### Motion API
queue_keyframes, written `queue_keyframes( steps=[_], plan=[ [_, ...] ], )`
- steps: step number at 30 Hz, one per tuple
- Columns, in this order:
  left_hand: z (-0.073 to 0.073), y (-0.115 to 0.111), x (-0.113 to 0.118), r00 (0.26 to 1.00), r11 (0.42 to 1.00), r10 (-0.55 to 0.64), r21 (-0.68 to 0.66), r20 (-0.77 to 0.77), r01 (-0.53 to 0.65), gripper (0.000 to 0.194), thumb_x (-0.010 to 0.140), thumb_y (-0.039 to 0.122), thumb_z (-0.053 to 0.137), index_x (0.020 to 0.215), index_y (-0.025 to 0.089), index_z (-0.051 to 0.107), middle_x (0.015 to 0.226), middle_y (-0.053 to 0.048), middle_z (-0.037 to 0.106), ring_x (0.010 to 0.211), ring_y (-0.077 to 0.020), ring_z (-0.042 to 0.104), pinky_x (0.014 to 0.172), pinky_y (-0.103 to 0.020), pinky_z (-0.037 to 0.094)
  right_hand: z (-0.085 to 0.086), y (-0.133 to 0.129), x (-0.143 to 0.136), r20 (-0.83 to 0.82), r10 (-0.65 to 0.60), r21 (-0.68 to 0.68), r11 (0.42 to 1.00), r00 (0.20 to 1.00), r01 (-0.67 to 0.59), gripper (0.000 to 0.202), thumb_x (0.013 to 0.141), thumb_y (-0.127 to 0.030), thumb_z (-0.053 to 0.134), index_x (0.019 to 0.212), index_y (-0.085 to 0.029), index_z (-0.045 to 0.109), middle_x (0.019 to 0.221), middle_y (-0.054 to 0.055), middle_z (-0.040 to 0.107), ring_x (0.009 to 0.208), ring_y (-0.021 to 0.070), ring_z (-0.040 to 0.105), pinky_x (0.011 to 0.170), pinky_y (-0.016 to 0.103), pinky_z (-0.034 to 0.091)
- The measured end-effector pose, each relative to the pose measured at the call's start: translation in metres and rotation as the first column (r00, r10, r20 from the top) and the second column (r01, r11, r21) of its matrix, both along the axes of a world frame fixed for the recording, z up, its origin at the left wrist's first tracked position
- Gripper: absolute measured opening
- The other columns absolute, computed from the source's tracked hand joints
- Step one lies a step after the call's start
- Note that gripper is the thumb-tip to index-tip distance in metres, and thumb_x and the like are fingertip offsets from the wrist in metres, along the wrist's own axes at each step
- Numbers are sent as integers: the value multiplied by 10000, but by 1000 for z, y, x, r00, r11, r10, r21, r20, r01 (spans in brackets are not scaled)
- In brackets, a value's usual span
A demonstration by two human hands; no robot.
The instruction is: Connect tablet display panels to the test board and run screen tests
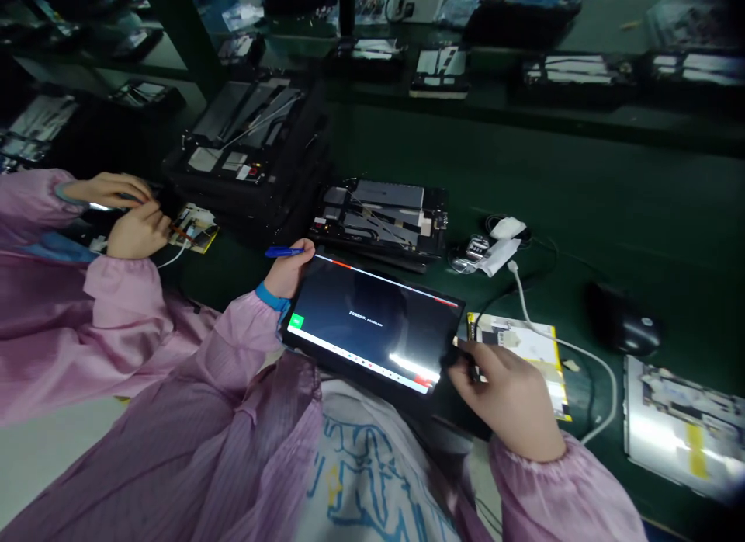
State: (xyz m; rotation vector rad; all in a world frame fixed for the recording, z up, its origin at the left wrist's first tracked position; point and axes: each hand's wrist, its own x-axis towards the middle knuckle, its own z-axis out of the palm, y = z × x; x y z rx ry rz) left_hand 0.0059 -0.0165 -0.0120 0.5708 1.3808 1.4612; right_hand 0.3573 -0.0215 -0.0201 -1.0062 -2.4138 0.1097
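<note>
A tablet [372, 328] with a lit dark screen, a line of small text and a pale bar along its near side lies tilted before my body. My left hand [286, 274] is closed on its far left corner, and a blue pen [283, 251] sticks out from the fingers. At the tablet's right edge my right hand [512, 387] is closed in a pinch. Something small and dark sits between those fingertips, too hidden to name. Just beyond the tablet is a stack of opened tablet bodies [384, 212] with bare batteries and cables.
A co-worker's hands [136, 216] work at left by a small board [198, 227]. Taller stacked tablet bodies [238, 138] stand behind. To the right are a battery pack [524, 336], a white cable [611, 387], a black mouse [625, 321] and a silver panel [669, 425]. A shelf runs behind.
</note>
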Motion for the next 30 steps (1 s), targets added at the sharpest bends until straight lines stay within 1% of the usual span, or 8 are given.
queue_keyframes(
  steps=[3, 6, 8, 10, 13, 16, 24, 30],
  plan=[
    [0, 0, 1, 999, 1000, -6, 7, 48, 6, 208, 702, 142, 631, 643, 166, 433, 570, 54, 395, 501, -83, 402, 525, -202, 328, 6, 13, 12, -171, -256, -202, 954, 951, 220, 118, 862, -284, 565, 841, -187, 629, 561, 20, 587, 477, 158, 560, 490, 286, 418],
    [1, 1, 3, 997, 1000, 1, 3, 83, -1, 211, 725, 153, 642, 647, 166, 447, 576, 54, 410, 512, -87, 426, 541, -211, 352, 20, 21, -2, -300, -424, -391, 872, 855, 295, 555, 860, -380, 612, 1348, -162, 463, 946, 164, 714, 776, 262, 694, 641, 357, 522],
    [2, 1, 5, 994, 1000, 20, -3, 110, -20, 217, 756, 178, 641, 654, 169, 450, 580, 54, 424, 530, -94, 453, 561, -220, 374, 31, 11, -34, -305, -290, -346, 921, 907, 178, 860, 843, -409, 632, 1517, -146, 167, 1270, 238, 590, 1107, 340, 617, 844, 466, 514],
    [3, 1, 8, 989, 999, 33, -11, 142, -31, 223, 783, 205, 638, 665, 170, 452, 584, 54, 442, 548, -99, 478, 587, -228, 397, 37, -13, -78, -238, 5, -249, 966, 971, -66, 747, 883, -372, 568, 1507, -164, 214, 1364, 216, 519, 1304, 349, 462, 1018, 543, 409],
    [1, 0, 9, 982, 1000, 18, -2, 187, -18, 221, 798, 234, 643, 694, 170, 459, 605, 52, 482, 573, -105, 511, 619, -236, 421, 35, -57, -141, -65, 380, -267, 884, 923, -383, 626, 894, -353, 548, 1459, -186, 335, 1401, 142, 510, 1389, 332, 350, 1125, 640, 211],
    [-3, -2, 9, 978, 999, -3, 33, 209, -4, 211, 818, 238, 626, 707, 170, 461, 609, 52, 492, 577, -103, 518, 627, -236, 425, 25, -84, -174, -6, 428, -283, 866, 904, -412, 609, 896, -359, 553, 1441, -167, 360, 1413, 129, 504, 1417, 320, 295, 1125, 695, 59],
    [-3, -2, 7, 977, 999, -9, 53, 215, -2, 251, 821, 204, 638, 669, 165, 441, 594, 55, 462, 562, -88, 505, 603, -220, 413, 13, -87, -116, -71, 77, -87, 993, 995, -83, 465, 863, -316, 598, 1292, -167, 497, 1331, 178, 540, 1373, 382, 333, 1083, 718, 124],
    [-3, -3, 6, 976, 997, -45, 66, 214, 32, 286, 819, 240, 666, 677, 172, 427, 575, 61, 423, 518, -83, 475, 551, -213, 389, -18, -95, -69, -23, -174, 42, 984, 984, 175, 440, 769, -379, 709, 1165, -224, 597, 1257, 177, 546, 1323, 452, 334, 994, 812, 143]
  ],
)
